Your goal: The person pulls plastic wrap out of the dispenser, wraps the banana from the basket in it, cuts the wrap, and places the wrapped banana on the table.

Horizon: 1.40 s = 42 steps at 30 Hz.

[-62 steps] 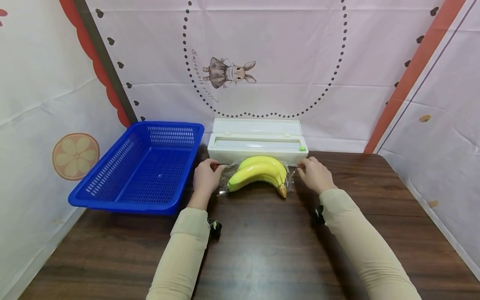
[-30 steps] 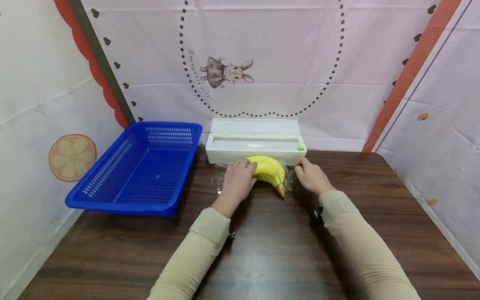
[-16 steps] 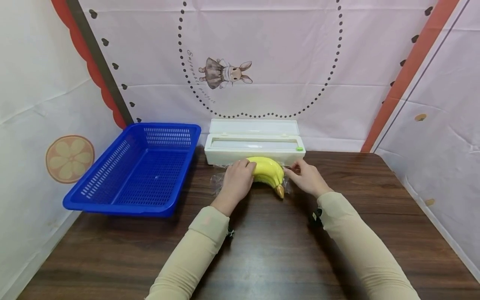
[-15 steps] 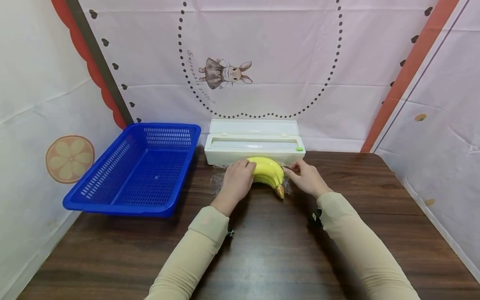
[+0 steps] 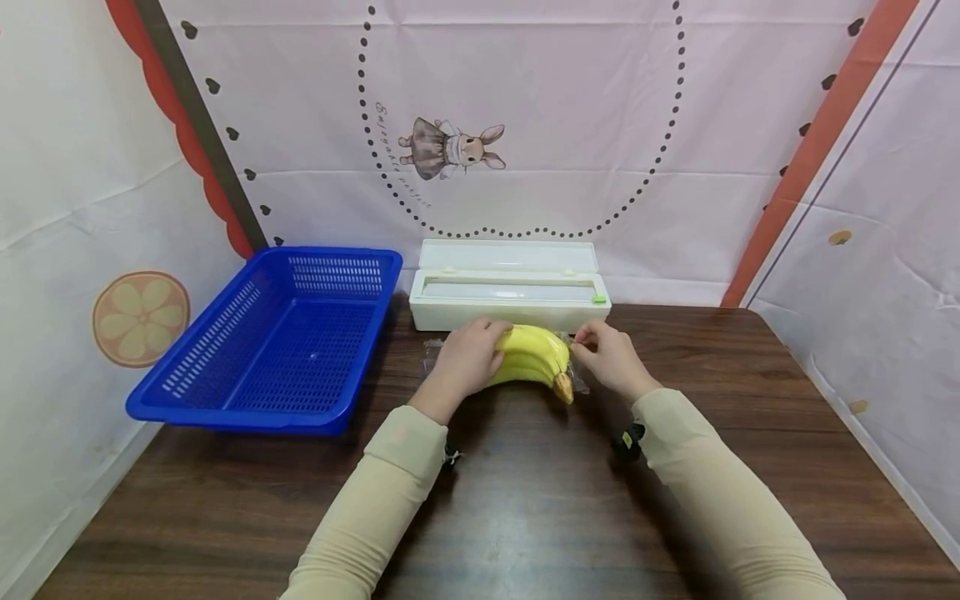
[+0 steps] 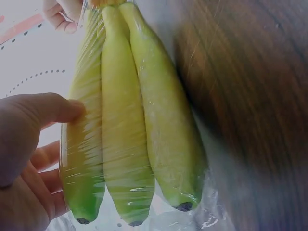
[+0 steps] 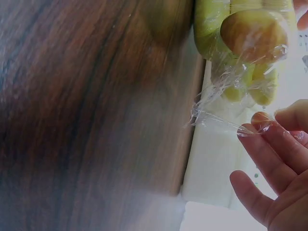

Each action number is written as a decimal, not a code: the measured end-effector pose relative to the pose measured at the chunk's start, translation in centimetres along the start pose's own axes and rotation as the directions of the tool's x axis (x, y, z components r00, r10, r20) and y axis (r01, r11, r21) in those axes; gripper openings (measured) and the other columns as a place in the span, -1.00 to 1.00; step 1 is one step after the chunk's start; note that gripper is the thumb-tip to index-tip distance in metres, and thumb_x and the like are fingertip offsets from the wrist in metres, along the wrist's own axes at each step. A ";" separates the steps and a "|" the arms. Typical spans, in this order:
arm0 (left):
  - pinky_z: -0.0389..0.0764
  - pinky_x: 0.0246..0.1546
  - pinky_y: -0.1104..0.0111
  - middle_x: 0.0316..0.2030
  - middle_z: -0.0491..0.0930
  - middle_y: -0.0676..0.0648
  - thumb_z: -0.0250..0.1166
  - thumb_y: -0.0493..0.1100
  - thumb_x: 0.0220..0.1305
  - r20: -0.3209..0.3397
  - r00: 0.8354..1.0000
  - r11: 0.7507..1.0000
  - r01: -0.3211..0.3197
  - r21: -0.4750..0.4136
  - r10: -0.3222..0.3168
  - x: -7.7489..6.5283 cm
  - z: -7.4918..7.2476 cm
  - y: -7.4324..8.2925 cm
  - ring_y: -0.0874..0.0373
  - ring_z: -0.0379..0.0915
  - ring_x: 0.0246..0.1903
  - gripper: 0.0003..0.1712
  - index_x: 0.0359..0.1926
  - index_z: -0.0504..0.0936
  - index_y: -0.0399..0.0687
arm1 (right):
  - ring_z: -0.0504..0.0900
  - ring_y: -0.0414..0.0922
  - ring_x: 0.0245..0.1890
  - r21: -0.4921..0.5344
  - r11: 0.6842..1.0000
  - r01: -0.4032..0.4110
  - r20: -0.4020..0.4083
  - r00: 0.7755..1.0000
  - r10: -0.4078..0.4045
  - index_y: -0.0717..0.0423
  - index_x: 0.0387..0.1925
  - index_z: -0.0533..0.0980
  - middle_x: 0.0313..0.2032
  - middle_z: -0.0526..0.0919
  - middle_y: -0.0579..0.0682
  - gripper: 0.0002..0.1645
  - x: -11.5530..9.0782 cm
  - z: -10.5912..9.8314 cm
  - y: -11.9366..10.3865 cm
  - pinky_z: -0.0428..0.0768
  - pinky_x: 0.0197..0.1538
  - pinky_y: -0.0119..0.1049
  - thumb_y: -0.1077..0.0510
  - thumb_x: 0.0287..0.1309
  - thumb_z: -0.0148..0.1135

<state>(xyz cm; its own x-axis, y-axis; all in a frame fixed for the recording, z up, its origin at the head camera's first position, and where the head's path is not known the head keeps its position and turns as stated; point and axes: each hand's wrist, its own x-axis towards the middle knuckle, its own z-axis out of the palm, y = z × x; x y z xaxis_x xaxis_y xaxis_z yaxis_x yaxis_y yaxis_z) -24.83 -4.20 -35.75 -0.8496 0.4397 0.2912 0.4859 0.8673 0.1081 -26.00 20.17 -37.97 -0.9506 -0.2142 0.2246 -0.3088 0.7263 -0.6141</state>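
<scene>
A bunch of yellow bananas with a brown stem end lies on the table in front of the white cling film box, wrapped in clear cling film. The left hand grips its left part; in the left wrist view the thumb presses the near banana and the other fingers go behind it. Beside the stem end, the right hand pinches a stretched strand of the film between thumb and fingertips, as the right wrist view shows. Its little finger stands apart.
Behind the bananas stands the white cling film box, lid raised, with a green slider at its right end. A blue plastic basket stands to the left on the dark wooden table. Printed cloth hangs behind.
The left hand has gone from the film's left edge to the bananas. The right hand has come inward to the stem end. The bunch has just rolled slightly toward the person.
</scene>
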 end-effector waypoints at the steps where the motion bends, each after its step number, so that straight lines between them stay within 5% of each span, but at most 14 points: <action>1: 0.56 -0.07 0.13 0.03 0.55 -0.11 0.15 -0.13 0.30 0.022 1.000 1.000 0.001 -0.009 0.000 0.0 -0.1 0.0 -0.02 0.53 -0.03 -0.56 0.21 0.45 0.04 | 0.62 0.01 -0.20 0.000 1.000 0.003 0.003 1.000 -0.003 0.14 -0.25 0.46 -0.26 0.65 0.11 -0.90 0.0 0.0 -0.1 0.55 -0.14 -0.09 0.18 0.25 0.13; 9: 0.55 -0.33 0.19 -0.02 0.54 -0.08 0.06 -0.21 0.31 0.180 0.983 0.996 0.040 -0.083 -0.025 0.2 -0.6 -0.5 0.03 0.51 -0.19 -0.54 0.21 0.43 0.21 | 0.61 -0.07 -0.31 0.007 1.000 0.020 0.030 0.999 -0.020 0.13 -0.22 0.50 -0.30 0.67 0.06 -0.88 -0.3 -0.3 -0.8 0.53 -0.26 -0.21 0.17 0.24 0.14; 13: 0.55 -0.24 0.13 0.01 0.54 -0.06 -0.01 -0.23 0.33 0.213 0.975 0.997 0.070 -0.035 -0.061 0.4 -0.2 -0.4 0.03 0.51 -0.11 -0.49 0.25 0.38 0.30 | 0.60 -0.08 -0.31 0.011 0.999 0.031 0.036 0.999 -0.032 0.12 -0.20 0.54 -0.30 0.67 0.04 -0.86 -0.3 -0.3 -1.0 0.54 -0.25 -0.20 0.16 0.25 0.14; 22: 0.29 0.19 -0.04 0.32 0.25 -0.14 0.12 -0.04 0.23 0.152 0.985 0.994 0.062 0.091 -0.076 0.2 0.4 0.8 -0.12 0.22 0.27 -0.38 0.34 0.31 0.20 | 0.60 -0.09 -0.29 0.052 0.998 0.026 0.033 0.999 -0.028 0.10 -0.19 0.56 -0.27 0.66 0.05 -0.86 -0.8 -0.4 -0.9 0.54 -0.26 -0.22 0.17 0.26 0.12; 32: 0.18 0.21 0.03 0.29 0.21 -0.08 0.43 0.31 -0.18 0.122 0.988 0.978 0.073 0.194 -0.098 0.3 1.5 1.6 -0.07 0.13 0.23 0.15 0.41 0.17 0.06 | 0.49 -0.11 -0.39 0.101 0.995 -0.009 0.072 0.997 0.001 0.08 -0.04 0.55 -0.21 0.64 0.08 -0.69 -0.9 -0.6 -0.5 0.47 -0.33 -0.24 0.08 0.38 -0.04; 42: 0.09 0.30 -0.14 0.35 0.18 -0.09 0.48 0.39 -0.30 0.132 0.979 0.956 0.115 0.268 -0.155 1.0 2.5 1.5 -0.15 0.06 0.31 0.35 0.46 0.02 0.03 | 0.53 0.07 0.06 0.130 0.991 -0.033 0.142 0.990 0.015 0.12 0.18 0.45 0.05 0.58 0.17 -0.51 -1.2 -1.0 -0.4 0.47 0.01 -0.06 0.21 0.30 -0.23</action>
<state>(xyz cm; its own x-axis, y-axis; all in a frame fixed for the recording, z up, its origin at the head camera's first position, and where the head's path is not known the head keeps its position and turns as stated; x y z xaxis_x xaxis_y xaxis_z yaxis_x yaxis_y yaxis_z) -25.47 -1.92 -37.72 -0.9342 0.3271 0.1425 0.3120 0.9427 -0.1182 -24.74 20.79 -37.21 -0.9498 -0.2942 0.1059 -0.2786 0.6423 -0.7140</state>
